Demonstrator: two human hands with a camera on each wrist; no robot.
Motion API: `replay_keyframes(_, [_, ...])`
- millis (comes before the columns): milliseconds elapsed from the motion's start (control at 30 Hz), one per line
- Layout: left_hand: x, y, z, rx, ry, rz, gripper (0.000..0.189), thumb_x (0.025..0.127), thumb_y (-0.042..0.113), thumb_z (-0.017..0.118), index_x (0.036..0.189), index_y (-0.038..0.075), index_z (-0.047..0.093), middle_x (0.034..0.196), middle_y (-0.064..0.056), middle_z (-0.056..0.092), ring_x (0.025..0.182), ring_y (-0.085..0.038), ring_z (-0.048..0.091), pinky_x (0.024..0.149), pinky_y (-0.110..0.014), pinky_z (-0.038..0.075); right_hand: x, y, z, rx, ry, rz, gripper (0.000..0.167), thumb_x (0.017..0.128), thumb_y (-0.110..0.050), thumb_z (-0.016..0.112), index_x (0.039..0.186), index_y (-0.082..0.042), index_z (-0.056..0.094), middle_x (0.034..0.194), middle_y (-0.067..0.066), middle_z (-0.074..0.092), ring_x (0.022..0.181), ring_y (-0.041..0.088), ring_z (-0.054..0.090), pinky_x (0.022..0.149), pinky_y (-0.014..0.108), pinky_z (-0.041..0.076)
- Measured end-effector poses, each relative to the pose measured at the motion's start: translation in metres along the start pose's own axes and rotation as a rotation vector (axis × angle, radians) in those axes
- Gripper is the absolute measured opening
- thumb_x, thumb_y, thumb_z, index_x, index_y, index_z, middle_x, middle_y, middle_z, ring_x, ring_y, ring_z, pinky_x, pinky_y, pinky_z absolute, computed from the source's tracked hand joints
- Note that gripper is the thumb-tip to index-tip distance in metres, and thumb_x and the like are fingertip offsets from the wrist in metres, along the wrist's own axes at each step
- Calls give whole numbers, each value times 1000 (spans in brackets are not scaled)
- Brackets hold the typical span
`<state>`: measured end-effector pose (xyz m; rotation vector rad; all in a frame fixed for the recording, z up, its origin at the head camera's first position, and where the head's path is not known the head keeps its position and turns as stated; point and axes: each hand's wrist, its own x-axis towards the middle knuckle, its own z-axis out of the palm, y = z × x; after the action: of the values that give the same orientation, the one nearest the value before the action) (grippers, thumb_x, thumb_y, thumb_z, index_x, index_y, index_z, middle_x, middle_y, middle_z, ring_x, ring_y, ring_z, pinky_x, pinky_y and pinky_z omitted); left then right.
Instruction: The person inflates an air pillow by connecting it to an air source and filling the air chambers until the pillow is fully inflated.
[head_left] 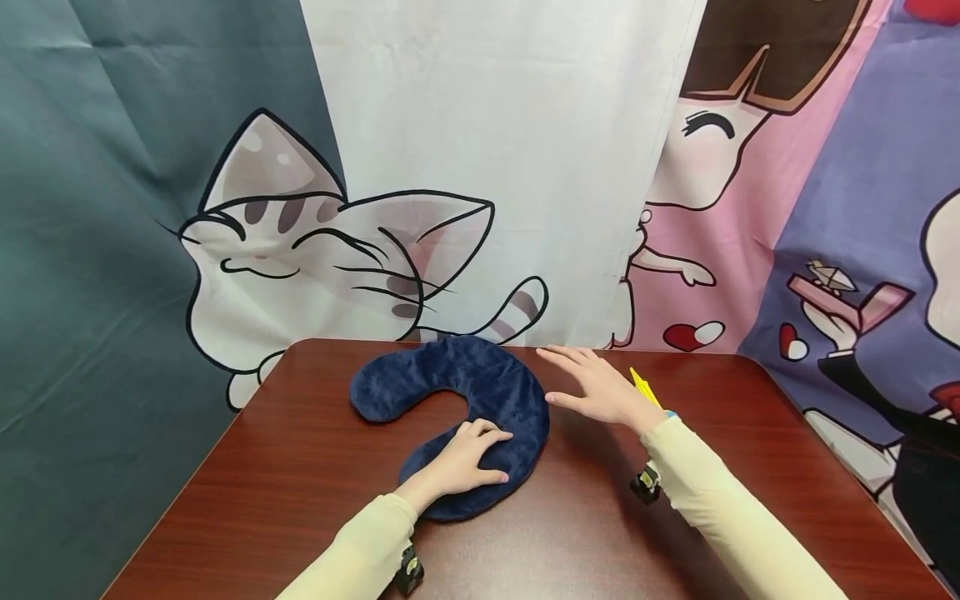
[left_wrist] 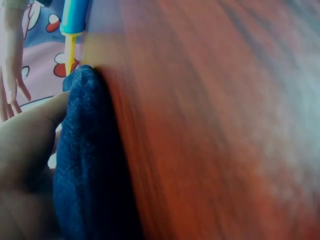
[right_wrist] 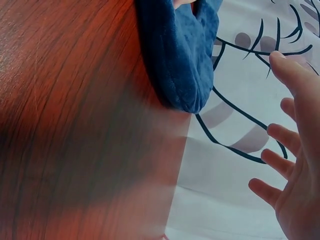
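Observation:
A navy plush U-shaped neck pillow [head_left: 517, 400] lies on the table, its opening facing left in the head view. My left hand [head_left: 467, 461] rests on top of the pillow's near arm, thumb and index finger spread over the fabric. In the left wrist view the thumb [left_wrist: 35, 125] lies along the pillow [left_wrist: 90, 165]. To the right of the pillow my right hand [head_left: 596, 387] hovers with fingers extended and nothing in it. The right wrist view shows those fingers [right_wrist: 280, 135] spread, apart from the pillow [right_wrist: 180, 65].
A blue cylinder with a yellow nozzle [left_wrist: 74, 20], like a hand pump, lies beyond the pillow; its yellow tip [head_left: 645, 387] shows behind my right wrist. The brown wooden table [head_left: 300, 483] ends at a cartoon-printed cloth backdrop [head_left: 487, 125].

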<state>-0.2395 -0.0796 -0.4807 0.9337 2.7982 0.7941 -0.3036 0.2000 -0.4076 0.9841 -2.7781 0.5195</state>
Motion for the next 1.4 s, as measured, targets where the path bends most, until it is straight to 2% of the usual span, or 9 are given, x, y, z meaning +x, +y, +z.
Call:
replay_keyframes(167, [-2, 0, -2, -12, -17, -14, 54, 84, 34, 78, 133, 20, 59, 130, -5, 51, 120, -24, 45, 103, -43, 44, 3, 0, 1, 50, -20, 9, 72, 91, -50, 65, 153, -29, 36, 158, 3, 39, 141, 30, 39, 110, 58, 39])
replay_keyframes(300, [-5, 2, -7, -12, -42, 2, 52, 80, 32, 82, 126, 21, 62, 125, -3, 53, 115, -23, 46, 99, -41, 45, 5, 2, 3, 73, -18, 8, 70, 91, -45, 67, 153, -29, 38, 157, 3, 40, 142, 30, 39, 111, 57, 39])
replay_keyframes(533, [-14, 2, -15, -18, -130, 14, 52, 77, 31, 85, 123, 23, 63, 124, 2, 52, 113, -19, 44, 100, -38, 43, 6, 4, 5, 99, -45, 7, 68, 92, -44, 66, 151, -24, 41, 156, 6, 42, 143, 32, 38, 112, 59, 37])
replay_keyframes(833, [-22, -3, -27, -26, -227, 31, 53, 73, 31, 87, 120, 29, 63, 123, 7, 52, 112, -15, 43, 100, -36, 41, 9, 6, 4, 117, -55, 6, 65, 92, -46, 65, 151, -30, 41, 155, 2, 44, 144, 29, 38, 116, 56, 34])
replay_keyframes(1000, [-26, -5, -32, -62, -280, 32, 54, 73, 27, 88, 120, 30, 62, 123, 8, 51, 109, -13, 41, 99, -34, 40, 10, 6, 4, 121, -66, 6, 64, 92, -46, 65, 150, -31, 42, 155, 1, 44, 144, 28, 38, 115, 55, 35])
replay_keyframes(1167, [-27, -9, -36, -88, -326, 37, 55, 71, 24, 89, 118, 30, 62, 121, 9, 50, 106, -11, 37, 97, -31, 38, 10, 6, 4, 140, -67, -13, 63, 92, -43, 66, 149, -27, 44, 154, 2, 45, 143, 28, 39, 116, 54, 34])
replay_keyframes(1400, [-25, -15, -42, -64, -381, 64, 53, 73, 23, 88, 116, 33, 60, 123, 11, 48, 108, -10, 36, 99, -31, 39, 11, 8, 5, 134, -64, -20, 63, 92, -42, 67, 149, -28, 44, 154, 1, 45, 143, 28, 39, 117, 53, 32])
